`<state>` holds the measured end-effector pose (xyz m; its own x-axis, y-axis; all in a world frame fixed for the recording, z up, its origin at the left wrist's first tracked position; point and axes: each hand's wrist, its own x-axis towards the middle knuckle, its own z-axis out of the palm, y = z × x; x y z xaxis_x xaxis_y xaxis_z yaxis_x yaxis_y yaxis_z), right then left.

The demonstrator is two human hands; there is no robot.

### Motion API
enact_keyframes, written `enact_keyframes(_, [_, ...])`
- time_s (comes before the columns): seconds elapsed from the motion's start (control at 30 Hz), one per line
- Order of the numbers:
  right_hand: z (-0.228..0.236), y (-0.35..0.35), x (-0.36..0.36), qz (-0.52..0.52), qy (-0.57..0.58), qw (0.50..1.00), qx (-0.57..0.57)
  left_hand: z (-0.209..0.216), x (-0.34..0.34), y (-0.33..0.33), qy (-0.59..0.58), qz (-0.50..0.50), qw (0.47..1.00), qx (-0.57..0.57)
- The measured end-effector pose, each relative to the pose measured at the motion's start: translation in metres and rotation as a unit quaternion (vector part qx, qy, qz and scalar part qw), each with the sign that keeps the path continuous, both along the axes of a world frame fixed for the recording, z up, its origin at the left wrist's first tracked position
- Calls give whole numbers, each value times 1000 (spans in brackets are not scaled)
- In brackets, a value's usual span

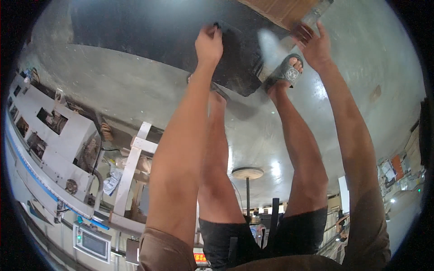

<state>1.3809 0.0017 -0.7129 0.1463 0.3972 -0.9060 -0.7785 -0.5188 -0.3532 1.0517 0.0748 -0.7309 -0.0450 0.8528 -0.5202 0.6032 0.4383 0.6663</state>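
Observation:
My left hand (209, 43) pinches the edge of a large black sheet (158, 31) that lies on the grey floor. My right hand (316, 45) reaches to the corner of a brown cardboard box (280, 10) and grips a small clear and brown piece (307, 25) there. Both arms stretch down from the lower edge of the picture. My bare legs stand between them. One foot in a black sandal (285, 72) rests at the sheet's corner, and the other foot is partly hidden behind my left arm.
The shiny grey concrete floor (135, 95) spreads around the sheet. A white machine with panels and a small screen (49, 144) runs along the left. A round-based stand (247, 174) is behind my legs, and shelves with goods (393, 171) are at the right.

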Motion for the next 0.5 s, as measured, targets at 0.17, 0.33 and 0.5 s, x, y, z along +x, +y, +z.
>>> enact_keyframes(0.17, [5,45,-28,-34,-33,999,4,-98,9,52,-348,143,925,48])
enact_keyframes(0.33, [4,49,-37,-36,-93,995,10,-83,62,55,-366,222,904,-21])
enact_keyframes(0.5, [-3,53,-34,-35,-80,995,45,-57,80,55,-334,236,912,-31])
